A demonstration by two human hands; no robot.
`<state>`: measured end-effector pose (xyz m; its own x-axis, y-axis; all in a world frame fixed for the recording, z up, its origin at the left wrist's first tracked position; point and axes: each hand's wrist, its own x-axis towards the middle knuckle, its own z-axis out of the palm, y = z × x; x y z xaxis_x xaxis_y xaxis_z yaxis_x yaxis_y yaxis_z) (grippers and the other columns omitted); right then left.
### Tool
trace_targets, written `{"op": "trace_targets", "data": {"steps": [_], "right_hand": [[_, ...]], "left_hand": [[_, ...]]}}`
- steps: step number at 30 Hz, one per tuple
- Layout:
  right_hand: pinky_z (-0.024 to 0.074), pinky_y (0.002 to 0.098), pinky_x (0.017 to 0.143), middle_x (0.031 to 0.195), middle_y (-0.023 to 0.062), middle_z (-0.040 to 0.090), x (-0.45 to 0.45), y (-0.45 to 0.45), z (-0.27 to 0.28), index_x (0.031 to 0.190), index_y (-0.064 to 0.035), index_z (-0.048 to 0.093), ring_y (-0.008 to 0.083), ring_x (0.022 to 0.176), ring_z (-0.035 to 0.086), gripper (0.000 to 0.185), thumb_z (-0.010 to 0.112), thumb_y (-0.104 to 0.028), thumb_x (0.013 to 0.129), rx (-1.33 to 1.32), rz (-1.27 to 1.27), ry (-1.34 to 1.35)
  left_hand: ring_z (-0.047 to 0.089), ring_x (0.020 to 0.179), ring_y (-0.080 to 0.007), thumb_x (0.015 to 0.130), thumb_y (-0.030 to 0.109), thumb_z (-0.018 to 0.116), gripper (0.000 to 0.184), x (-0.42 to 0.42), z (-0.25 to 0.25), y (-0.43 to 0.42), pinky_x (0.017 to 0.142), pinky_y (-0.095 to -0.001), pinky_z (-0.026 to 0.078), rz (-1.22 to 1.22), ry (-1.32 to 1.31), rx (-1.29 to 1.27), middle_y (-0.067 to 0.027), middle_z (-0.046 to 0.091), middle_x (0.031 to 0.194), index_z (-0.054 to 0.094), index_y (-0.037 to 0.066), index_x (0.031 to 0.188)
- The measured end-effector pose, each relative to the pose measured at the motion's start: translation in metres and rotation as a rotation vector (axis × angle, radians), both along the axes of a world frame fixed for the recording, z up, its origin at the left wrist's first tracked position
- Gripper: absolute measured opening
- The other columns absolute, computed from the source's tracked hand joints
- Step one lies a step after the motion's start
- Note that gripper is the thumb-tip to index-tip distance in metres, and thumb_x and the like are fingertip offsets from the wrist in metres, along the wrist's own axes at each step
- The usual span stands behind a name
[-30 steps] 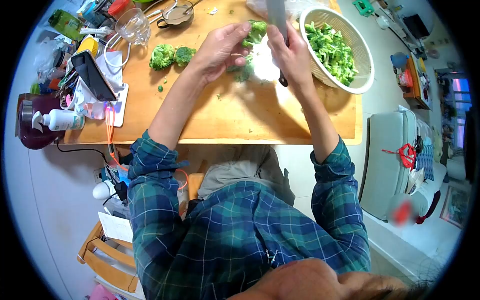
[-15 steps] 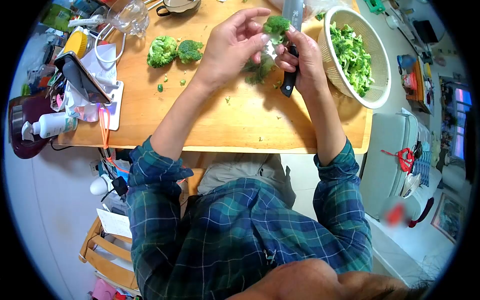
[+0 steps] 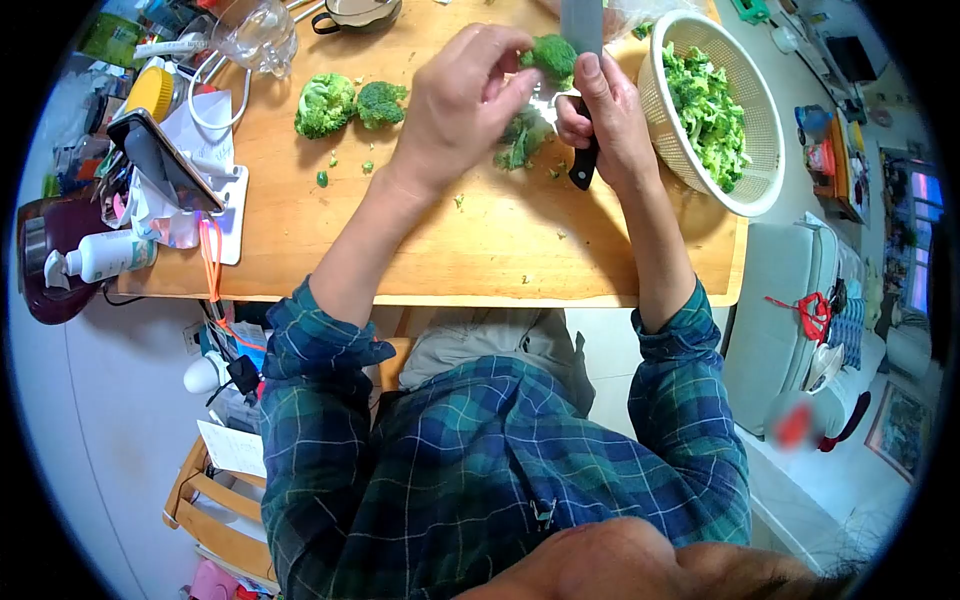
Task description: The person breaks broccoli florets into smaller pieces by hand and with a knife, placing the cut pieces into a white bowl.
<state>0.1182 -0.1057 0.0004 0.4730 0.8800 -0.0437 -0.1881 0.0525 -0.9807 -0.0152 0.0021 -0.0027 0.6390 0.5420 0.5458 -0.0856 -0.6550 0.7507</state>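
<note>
Between the curled fingertips of my left hand (image 3: 462, 105) is a green broccoli floret (image 3: 552, 56), held above the table; the fingers partly cover it. My right hand (image 3: 622, 125) grips a kitchen knife by its black handle (image 3: 583, 165). The blade (image 3: 582, 28) points away from me, right beside the floret, and my right thumb rests up near its base. Under the hands lie more broccoli pieces (image 3: 522, 140), partly hidden. Two larger broccoli pieces, a pale green one (image 3: 325, 105) and a darker one (image 3: 381, 104), sit to the left.
A cream colander (image 3: 765, 150) with cut broccoli (image 3: 700, 110) stands at the right. Small green crumbs dot the wooden table (image 3: 450, 250). On the left are a phone (image 3: 165, 160) on a stand, a pump bottle (image 3: 110, 255) and a clear container (image 3: 255, 40). A dark-handled cup (image 3: 360, 12) stands at the back.
My right thumb has come off the floret and lies along the knife. The left hand has turned slightly, its fingers now more curled beside the floret.
</note>
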Motion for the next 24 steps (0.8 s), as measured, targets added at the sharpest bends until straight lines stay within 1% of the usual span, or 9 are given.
{"op": "trace_targets", "data": {"steps": [3, 5, 7, 8, 13, 16, 19, 20, 24], "right_hand": [[0.0275, 0.0176, 0.040, 0.062, -0.0031, 0.044, 0.000, 0.001, -0.003, 0.103, -0.0052, 0.051, 0.0007, 0.046, 0.034, 0.046, 0.062, -0.046, 0.086, -0.036, 0.021, -0.024], [0.0283, 0.0173, 0.040, 0.063, -0.0019, 0.046, 0.007, -0.001, -0.002, 0.103, -0.0046, 0.051, 0.0008, 0.045, 0.033, 0.045, 0.059, -0.046, 0.087, -0.022, 0.073, 0.091], [0.0298, 0.0161, 0.038, 0.066, 0.0020, 0.052, 0.009, -0.003, 0.004, 0.103, -0.0037, 0.052, 0.0012, 0.043, 0.032, 0.045, 0.051, -0.046, 0.089, 0.015, 0.133, 0.278], [0.0292, 0.0158, 0.037, 0.066, 0.0026, 0.053, 0.007, -0.004, 0.010, 0.103, -0.0035, 0.053, 0.0012, 0.041, 0.032, 0.048, 0.046, -0.050, 0.090, 0.016, 0.134, 0.337], [0.0273, 0.0155, 0.034, 0.065, 0.0061, 0.055, 0.008, -0.006, 0.010, 0.103, -0.0033, 0.052, 0.0017, 0.038, 0.029, 0.058, 0.032, -0.057, 0.094, 0.045, 0.326, 0.480], [0.0279, 0.0174, 0.034, 0.063, 0.0092, 0.058, 0.003, -0.006, 0.002, 0.106, -0.0050, 0.052, 0.0029, 0.037, 0.031, 0.063, 0.020, -0.058, 0.096, -0.059, 0.358, 0.266], [0.0272, 0.0177, 0.034, 0.060, 0.0044, 0.055, -0.005, -0.004, 0.003, 0.103, -0.0045, 0.052, 0.0026, 0.038, 0.031, 0.061, 0.033, -0.061, 0.092, -0.117, 0.153, 0.114], [0.0272, 0.0177, 0.034, 0.060, 0.0044, 0.055, -0.002, -0.004, 0.003, 0.103, -0.0045, 0.052, 0.0026, 0.038, 0.031, 0.061, 0.033, -0.061, 0.092, -0.115, 0.150, 0.115], [0.0271, 0.0177, 0.035, 0.059, 0.0012, 0.051, 0.004, -0.004, 0.002, 0.099, -0.0047, 0.052, 0.0018, 0.039, 0.032, 0.047, 0.053, -0.050, 0.089, -0.096, 0.141, 0.085]], "left_hand": [[0.054, 0.063, -0.0157, 0.075, 0.003, 0.067, 0.031, 0.004, -0.008, -0.003, 0.057, -0.0278, 0.046, -0.065, -0.099, 0.181, -0.0086, 0.056, 0.084, 0.055, 0.005, 0.104], [0.051, 0.064, -0.0116, 0.074, 0.004, 0.069, 0.034, 0.001, 0.001, -0.004, 0.057, -0.0245, 0.045, -0.093, -0.037, 0.049, -0.0059, 0.054, 0.086, 0.056, 0.005, 0.105], [0.046, 0.063, -0.0069, 0.071, 0.007, 0.071, 0.040, -0.001, 0.010, 0.002, 0.056, -0.0212, 0.043, -0.229, -0.129, -0.332, -0.0021, 0.052, 0.092, 0.056, 0.006, 0.108], [0.036, 0.066, -0.0038, 0.074, 0.004, 0.069, 0.047, -0.005, 0.009, 0.012, 0.062, -0.0162, 0.039, -0.291, -0.099, -0.368, 0.0006, 0.048, 0.108, 0.055, 0.010, 0.119], [0.041, 0.066, -0.0021, 0.080, 0.007, 0.066, 0.036, -0.007, 0.013, 0.006, 0.061, -0.0162, 0.038, -0.321, 0.040, -0.190, 0.0003, 0.052, 0.105, 0.058, 0.008, 0.115], [0.051, 0.065, -0.0065, 0.081, 0.016, 0.066, 0.025, -0.002, 0.002, 0.010, 0.059, -0.0210, 0.044, -0.203, -0.086, -0.348, -0.0024, 0.063, 0.088, 0.062, 0.004, 0.104], [0.049, 0.068, -0.0021, 0.087, 0.010, 0.062, 0.022, -0.008, 0.002, 0.021, 0.063, -0.0178, 0.041, -0.201, -0.035, -0.310, 0.0036, 0.059, 0.083, 0.060, 0.002, 0.108], [0.052, 0.064, -0.0083, 0.081, 0.013, 0.064, 0.023, -0.009, 0.005, 0.022, 0.059, -0.0244, 0.045, -0.164, 0.029, -0.246, -0.0031, 0.061, 0.084, 0.061, 0.003, 0.101], [0.051, 0.065, -0.0055, 0.083, 0.006, 0.064, 0.017, -0.005, 0.009, 0.008, 0.056, -0.0194, 0.042, -0.146, -0.016, -0.005, -0.0022, 0.054, 0.085, 0.058, 0.003, 0.099]]}}
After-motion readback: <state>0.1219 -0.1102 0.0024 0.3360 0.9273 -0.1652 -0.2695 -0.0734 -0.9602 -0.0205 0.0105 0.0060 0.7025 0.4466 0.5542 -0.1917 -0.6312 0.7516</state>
